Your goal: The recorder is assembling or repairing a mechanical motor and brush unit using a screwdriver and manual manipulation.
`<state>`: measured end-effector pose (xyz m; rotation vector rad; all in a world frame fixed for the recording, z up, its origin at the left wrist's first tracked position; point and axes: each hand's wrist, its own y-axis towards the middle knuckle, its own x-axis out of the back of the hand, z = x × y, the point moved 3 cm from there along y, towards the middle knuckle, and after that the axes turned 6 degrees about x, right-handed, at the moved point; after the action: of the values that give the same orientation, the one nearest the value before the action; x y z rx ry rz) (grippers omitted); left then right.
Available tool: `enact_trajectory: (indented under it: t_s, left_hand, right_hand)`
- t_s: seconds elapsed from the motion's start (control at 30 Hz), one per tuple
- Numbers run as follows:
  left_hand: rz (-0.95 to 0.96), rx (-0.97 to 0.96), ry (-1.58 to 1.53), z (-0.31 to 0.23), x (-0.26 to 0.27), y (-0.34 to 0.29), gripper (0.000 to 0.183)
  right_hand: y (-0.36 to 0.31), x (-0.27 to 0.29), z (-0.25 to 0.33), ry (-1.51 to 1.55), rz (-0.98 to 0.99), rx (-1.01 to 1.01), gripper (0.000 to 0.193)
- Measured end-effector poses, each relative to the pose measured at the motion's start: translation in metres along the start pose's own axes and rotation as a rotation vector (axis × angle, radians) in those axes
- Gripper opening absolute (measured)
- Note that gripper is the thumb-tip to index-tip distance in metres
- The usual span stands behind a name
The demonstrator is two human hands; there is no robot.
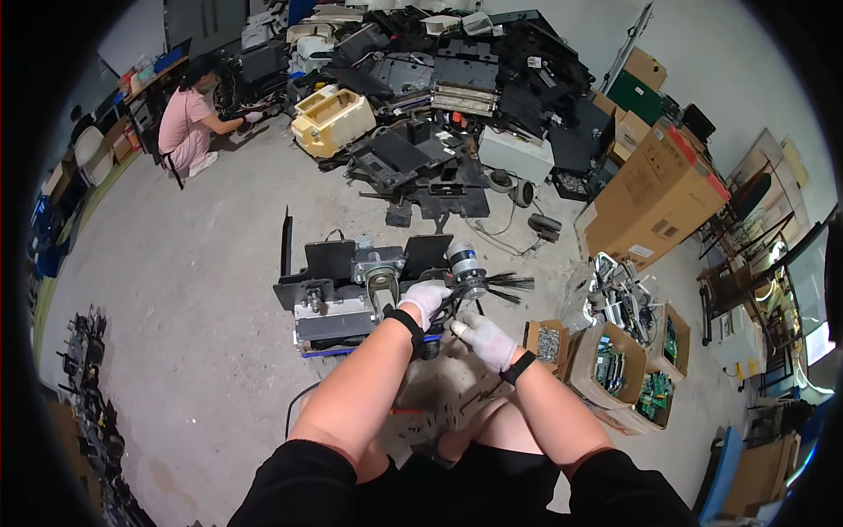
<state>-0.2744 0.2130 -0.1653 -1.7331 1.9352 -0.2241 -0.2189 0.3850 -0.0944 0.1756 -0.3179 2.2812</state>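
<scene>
A partly stripped machine (329, 327) with black plates and a blue lower edge lies on the floor in front of me. On its middle stands a metal caster wheel (383, 285). A silver cylindrical motor (465, 263) sits at its right end, beside a brush with black bristles (509, 286). My left hand (426, 300), in a white glove, is closed at the machine just below the motor; what its fingers grip is hidden. Slightly lower and to the right, my gloved right hand (485, 340) is closed, fingers pinched near the machine's right end. I cannot make out what it holds.
Cardboard boxes of green circuit boards (609, 364) and a small box of screws (549, 342) stand to my right. A large carton (654, 198) is behind them. Ahead rises a heap of black plastic parts (421, 149). A person in pink (186, 127) crouches far left.
</scene>
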Motion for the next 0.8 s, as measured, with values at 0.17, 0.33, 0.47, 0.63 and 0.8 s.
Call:
enact_trajectory:
  t_s: [0.17,0.33,0.47,0.63,0.8]
  left_hand:
    - [-0.021,0.092,-0.198,0.002,-0.013,-0.018,0.014]
    - [-0.049,0.045,-0.265,-0.002,-0.006,-0.021,0.012]
    - [-0.025,0.128,-0.282,-0.005,-0.011,-0.023,0.012]
    - [0.015,0.143,-0.365,-0.008,-0.013,-0.025,0.011]
    - [-0.050,0.095,-0.173,-0.015,-0.019,-0.031,0.014]
  right_hand:
    - [0.000,-0.001,0.007,-0.555,-0.104,-0.028,0.044]
    - [0.001,0.005,-0.006,0.166,-0.141,-0.082,0.038]
    - [-0.008,0.005,0.008,0.613,0.111,-0.306,0.032]
    - [0.002,0.006,0.009,-0.832,-0.149,-0.014,0.035]
    - [0.006,0.004,-0.006,0.487,-0.079,-0.149,0.031]
